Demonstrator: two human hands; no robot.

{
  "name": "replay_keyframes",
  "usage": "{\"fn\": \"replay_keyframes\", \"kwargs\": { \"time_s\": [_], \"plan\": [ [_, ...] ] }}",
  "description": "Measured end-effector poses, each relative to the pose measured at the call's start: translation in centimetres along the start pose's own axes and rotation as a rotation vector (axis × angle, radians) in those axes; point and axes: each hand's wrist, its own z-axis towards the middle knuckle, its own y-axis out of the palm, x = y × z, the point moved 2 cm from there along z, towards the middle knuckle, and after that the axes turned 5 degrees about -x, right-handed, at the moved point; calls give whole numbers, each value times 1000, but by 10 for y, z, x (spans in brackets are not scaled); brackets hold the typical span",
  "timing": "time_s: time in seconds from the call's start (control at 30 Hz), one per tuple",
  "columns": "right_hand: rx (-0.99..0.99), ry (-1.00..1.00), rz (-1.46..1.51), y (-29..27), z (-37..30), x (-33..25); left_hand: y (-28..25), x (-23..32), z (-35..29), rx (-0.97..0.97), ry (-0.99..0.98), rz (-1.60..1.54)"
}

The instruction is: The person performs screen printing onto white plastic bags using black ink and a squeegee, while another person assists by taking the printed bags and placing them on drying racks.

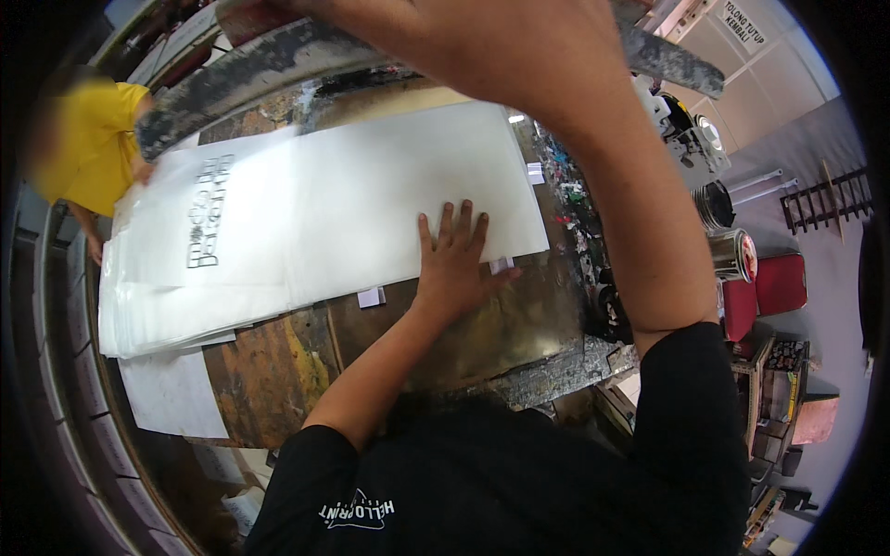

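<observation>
Nearest, top centre, a raised right hand [473, 42]; its fingers leave the frame, so I cannot tell its grip. At centre, the left hand [449, 258], grip released, spreads over a white sheet [389, 185] on a stained surface [501, 334]; light, flat pressure should prevent creases. Farther, right: a tin [732, 256], contents unclear.

On the table [269, 375] there is one stack of white sheets [389, 185]; its sheets cannot be counted. One white paper [176, 398] lies at the near left corner. Four small white tabs [372, 297] are visible: two toward the near edge, two toward the right edge. By the left edge stands one person [102, 153] in yellow.
</observation>
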Motion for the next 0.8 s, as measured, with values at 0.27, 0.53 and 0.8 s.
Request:
{"fn": "replay_keyframes", "kwargs": {
  "time_s": [0.27, 0.53, 0.8],
  "plan": [
    [336, -305, 36, 30, 1, 24, 18, -2, -6, 30, 39, -20],
    [453, -349, -101, 67, -26, 35, -163, -28, -35, 383, -503, -787],
    [-343, -339, 304, 198, -106, 49, -126, -77, -152, 227, -602, -574]
  ]
}}
